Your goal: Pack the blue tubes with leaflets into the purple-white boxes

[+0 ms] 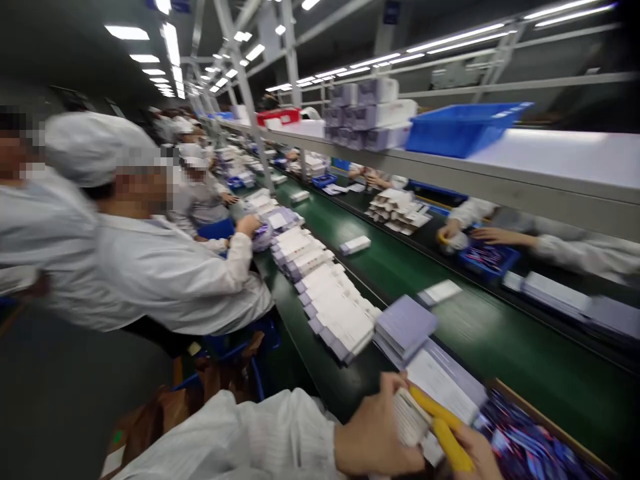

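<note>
My left hand (377, 430) is closed around a small white box (411, 419) with lines of print on its face. From the lower right, my right hand (475, 448) meets the same box, and yellow covers (443, 423) sheathe its fingers. The fingers seem to pinch the box's right edge; motion blur hides the exact contact. Just beyond the hands lie a stack of lilac booklets or flat cartons (406, 325) and a printed white sheet (443, 383). At the lower right, a carton (530, 410) holds many dark blue and red packets (525, 447).
Overlapping white cartons (335, 300) line the near ledge. A green conveyor belt (395, 263) carries single boxes. A co-worker in white (170, 267) sits at left; another person's hands (500, 237) work across the belt. Overhead, a shelf (565, 183) bears a blue bin (457, 130).
</note>
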Available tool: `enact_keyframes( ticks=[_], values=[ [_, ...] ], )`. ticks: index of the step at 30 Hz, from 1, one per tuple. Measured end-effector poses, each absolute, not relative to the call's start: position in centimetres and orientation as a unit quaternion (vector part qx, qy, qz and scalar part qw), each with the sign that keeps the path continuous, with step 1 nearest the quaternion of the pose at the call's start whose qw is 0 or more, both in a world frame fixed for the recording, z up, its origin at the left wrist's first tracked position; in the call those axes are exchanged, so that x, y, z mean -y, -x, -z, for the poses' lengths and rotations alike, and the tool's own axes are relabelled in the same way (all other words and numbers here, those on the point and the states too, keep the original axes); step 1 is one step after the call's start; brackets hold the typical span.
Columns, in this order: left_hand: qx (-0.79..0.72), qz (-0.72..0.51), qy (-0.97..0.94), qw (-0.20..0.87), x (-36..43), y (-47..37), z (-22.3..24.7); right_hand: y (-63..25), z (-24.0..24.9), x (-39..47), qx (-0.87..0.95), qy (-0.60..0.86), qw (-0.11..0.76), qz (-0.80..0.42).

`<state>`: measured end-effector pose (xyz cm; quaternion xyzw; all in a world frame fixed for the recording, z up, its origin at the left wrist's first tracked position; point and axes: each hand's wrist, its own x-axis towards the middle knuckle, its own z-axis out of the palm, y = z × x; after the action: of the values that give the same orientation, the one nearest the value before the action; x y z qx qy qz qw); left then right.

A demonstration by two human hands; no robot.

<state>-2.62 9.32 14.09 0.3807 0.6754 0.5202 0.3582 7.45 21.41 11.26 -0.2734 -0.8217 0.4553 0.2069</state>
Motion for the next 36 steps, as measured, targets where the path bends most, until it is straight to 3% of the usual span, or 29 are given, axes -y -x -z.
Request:
enact_keyframes(
  ticks=[13, 24, 27, 31, 36],
  values=[
    [-0.68, -0.439, -0.493, 0.318, -11.5, 2.1, -13.9, -7.4, -13.1, -21.3, 0.575, 0.347, 0.269, -0.691],
    [-0.666, -0.431, -0.465, 0.393, -12.9, 3.2, -13.0, -8.4, -12.0, -21.5, 0.775, 0.252, 0.239, -0.528],
    [-0.677, -0.465, -0.423, 0.383, -13.7, 3.7, -13.4, -7.9, -11.8, -20.9, 0.693, 0.275, 0.25, -0.618],
    [-0.693, -0.536, -0.336, 0.345, -15.7, 4.8, -14.8, -7.0, -10.5, -19.3, 0.573, 0.263, 0.201, -0.75],
    [-0.752, -0.491, -0.399, 0.186, -18.8, 7.9, -15.3, -6.4, -8.4, -28.0, 0.482, 0.466, 0.354, -0.652]
  ],
)
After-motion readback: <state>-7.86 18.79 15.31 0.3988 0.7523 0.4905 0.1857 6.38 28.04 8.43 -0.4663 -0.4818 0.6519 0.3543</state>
